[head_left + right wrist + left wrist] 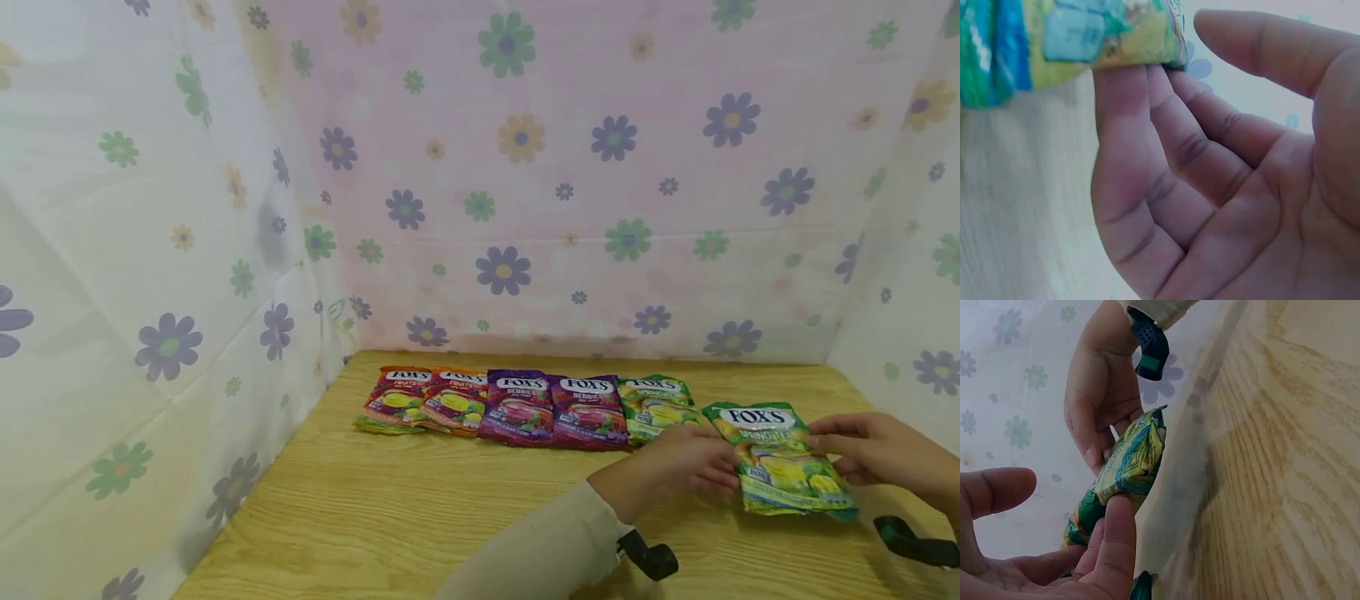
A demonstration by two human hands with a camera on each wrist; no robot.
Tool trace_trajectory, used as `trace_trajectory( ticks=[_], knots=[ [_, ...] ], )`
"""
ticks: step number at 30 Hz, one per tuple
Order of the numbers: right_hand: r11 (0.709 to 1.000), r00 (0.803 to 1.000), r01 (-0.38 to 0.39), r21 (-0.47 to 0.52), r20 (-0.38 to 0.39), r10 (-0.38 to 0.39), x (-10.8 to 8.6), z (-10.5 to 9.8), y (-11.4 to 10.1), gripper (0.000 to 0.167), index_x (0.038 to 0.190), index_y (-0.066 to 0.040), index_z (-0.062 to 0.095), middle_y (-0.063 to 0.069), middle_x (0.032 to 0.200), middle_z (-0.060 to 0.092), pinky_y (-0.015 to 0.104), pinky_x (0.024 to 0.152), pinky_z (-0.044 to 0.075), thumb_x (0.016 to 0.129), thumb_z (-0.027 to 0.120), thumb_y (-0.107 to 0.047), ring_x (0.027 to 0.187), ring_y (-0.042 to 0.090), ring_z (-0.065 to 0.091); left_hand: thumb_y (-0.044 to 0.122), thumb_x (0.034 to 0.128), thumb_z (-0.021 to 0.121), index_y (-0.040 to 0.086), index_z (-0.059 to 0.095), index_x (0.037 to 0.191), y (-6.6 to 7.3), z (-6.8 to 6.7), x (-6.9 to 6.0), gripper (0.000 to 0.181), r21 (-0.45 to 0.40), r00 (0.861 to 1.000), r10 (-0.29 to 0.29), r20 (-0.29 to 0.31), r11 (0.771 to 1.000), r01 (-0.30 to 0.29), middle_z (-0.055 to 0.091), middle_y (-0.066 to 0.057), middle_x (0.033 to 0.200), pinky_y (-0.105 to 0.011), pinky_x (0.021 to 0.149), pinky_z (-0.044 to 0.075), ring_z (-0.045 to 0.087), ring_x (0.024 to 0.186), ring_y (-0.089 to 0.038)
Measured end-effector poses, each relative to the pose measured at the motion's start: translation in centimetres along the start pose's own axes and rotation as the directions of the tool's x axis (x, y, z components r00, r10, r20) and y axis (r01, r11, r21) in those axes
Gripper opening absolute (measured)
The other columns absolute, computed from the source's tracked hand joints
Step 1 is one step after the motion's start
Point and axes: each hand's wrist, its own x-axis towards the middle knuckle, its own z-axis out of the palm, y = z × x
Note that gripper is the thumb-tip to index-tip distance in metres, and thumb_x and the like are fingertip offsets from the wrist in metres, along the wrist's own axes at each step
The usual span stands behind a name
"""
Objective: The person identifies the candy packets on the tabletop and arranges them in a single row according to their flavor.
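Note:
A green and yellow Fox's candy bag [787,458], printed "Spring Tea", is between my two hands near the right side of the table, raised slightly off the wood. My left hand [686,462] touches its left edge; in the left wrist view that hand's thumb [1007,487] stands apart while the fingers [1116,540] lie against the bag. On the opposite edge is my right hand [888,450]. The right wrist view shows its fingers [1122,144] reaching under the bag, with the thumb [1260,44] clear of it. Another green candy bag [652,400] lies just left, partly behind my left hand.
Leftward along the back of the wooden table [375,517] lie two purple candy bags, one [517,408] beside the other [588,412], then two orange ones [453,400] [397,400] overlapping. Flower-patterned cloth [502,167] encloses the back and sides.

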Motion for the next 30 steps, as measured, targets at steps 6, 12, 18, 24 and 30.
trace_trajectory(
  ticks=[6, 12, 18, 24, 30],
  knots=[
    [0.995, 0.997, 0.043, -0.085, -0.057, -0.048, 0.3, -0.1, -1.0, 0.078, 0.148, 0.021, 0.033, 0.029, 0.128, 0.066, 0.037, 0.078, 0.062, 0.110, 0.047, -0.045, 0.097, 0.023, 0.070, 0.009, 0.0918, 0.072, 0.011, 0.071, 0.113, 0.0, -0.1, 0.8, 0.021, 0.013, 0.996, 0.057, -0.072, 0.998, -0.056, 0.071, -0.008, 0.090, -0.048, 0.081, 0.063, 0.072, 0.075, -0.025],
    [0.986, 0.981, 0.106, -0.131, -0.147, -0.125, 0.6, 0.8, -2.1, 0.075, 0.149, 0.017, 0.039, 0.040, 0.139, 0.055, 0.042, 0.079, 0.063, 0.109, 0.046, -0.046, 0.105, 0.037, 0.069, 0.009, 0.0909, 0.074, 0.011, 0.065, 0.137, 0.4, -0.6, 1.7, 0.047, -0.021, 0.989, 0.083, -0.119, 0.996, -0.086, 0.073, -0.001, 0.099, -0.035, 0.068, 0.059, 0.063, 0.070, -0.017],
    [0.985, 0.964, 0.138, -0.103, -0.213, -0.158, 0.9, 1.2, -2.6, 0.069, 0.148, 0.016, 0.041, 0.043, 0.141, 0.050, 0.039, 0.077, 0.063, 0.110, 0.046, -0.041, 0.104, 0.032, 0.069, 0.009, 0.0885, 0.075, 0.015, 0.068, 0.132, 0.7, -0.9, 2.5, 0.045, -0.070, 0.977, 0.125, -0.174, 0.988, -0.139, 0.072, 0.004, 0.111, -0.042, 0.078, 0.059, 0.066, 0.083, -0.019],
    [0.986, 0.949, 0.162, -0.046, -0.268, -0.168, 1.6, 1.5, -2.6, 0.068, 0.149, 0.015, 0.041, 0.042, 0.146, 0.045, 0.032, 0.076, 0.062, 0.110, 0.047, -0.040, 0.090, -0.007, 0.061, 0.011, 0.0893, 0.074, 0.012, 0.072, 0.126, 0.7, -1.0, 3.0, 0.037, -0.080, 0.963, 0.194, -0.186, 0.974, -0.212, 0.069, 0.004, 0.118, -0.052, 0.095, 0.055, 0.064, 0.093, -0.019],
    [0.976, 0.917, 0.216, 0.001, -0.343, -0.203, 2.4, 2.6, -2.2, 0.066, 0.152, 0.010, 0.041, 0.039, 0.150, 0.042, 0.020, 0.071, 0.057, 0.109, 0.049, -0.039, 0.087, -0.023, 0.050, 0.012, 0.0921, 0.069, 0.004, 0.069, 0.127, 0.2, -1.0, 4.0, 0.036, -0.188, 0.954, 0.214, -0.210, 0.949, -0.254, 0.066, -0.003, 0.131, -0.054, 0.102, 0.052, 0.064, 0.112, -0.023]
  ],
)
